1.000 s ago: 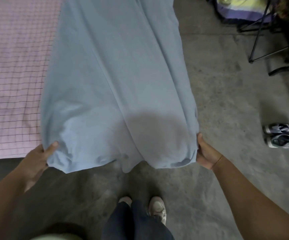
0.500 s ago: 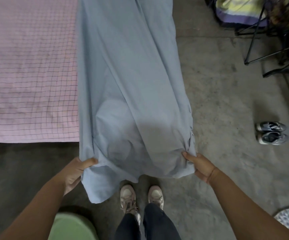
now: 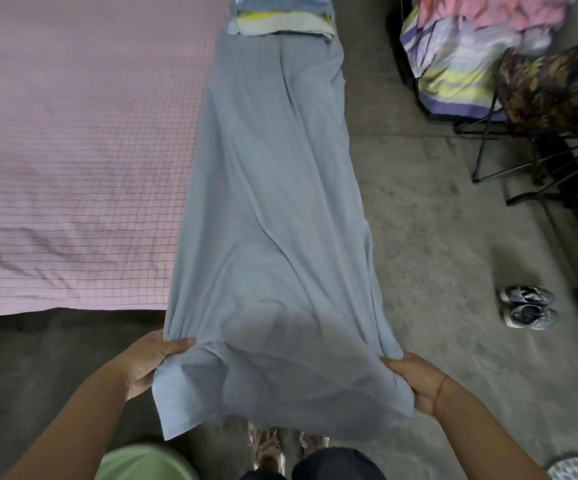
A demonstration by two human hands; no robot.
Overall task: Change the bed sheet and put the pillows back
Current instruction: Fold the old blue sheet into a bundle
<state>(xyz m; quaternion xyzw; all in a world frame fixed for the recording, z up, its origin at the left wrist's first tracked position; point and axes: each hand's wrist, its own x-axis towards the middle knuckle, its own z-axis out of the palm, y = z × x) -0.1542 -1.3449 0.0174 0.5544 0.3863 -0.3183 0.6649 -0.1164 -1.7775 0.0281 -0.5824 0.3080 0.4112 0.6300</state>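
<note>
A pale blue bed sheet stretches in a long folded strip along the right side of the bed, its near end hanging off toward me. My left hand grips its near left corner, thumb on top. At the near right corner my right hand holds the bunched edge. The mattress to the left is covered in pink checked fabric. Folded striped cloth lies on the sheet's far end.
The floor is bare concrete. A pair of grey shoes sits at the right. A metal folding rack holds colourful bedding at the back right. My own feet stand just under the sheet's end.
The view pulled back and tilted up, showing more of the sheet and the bed. The sheet's strip has narrowed and shifted right on the bed. Both hands keep their grip.
</note>
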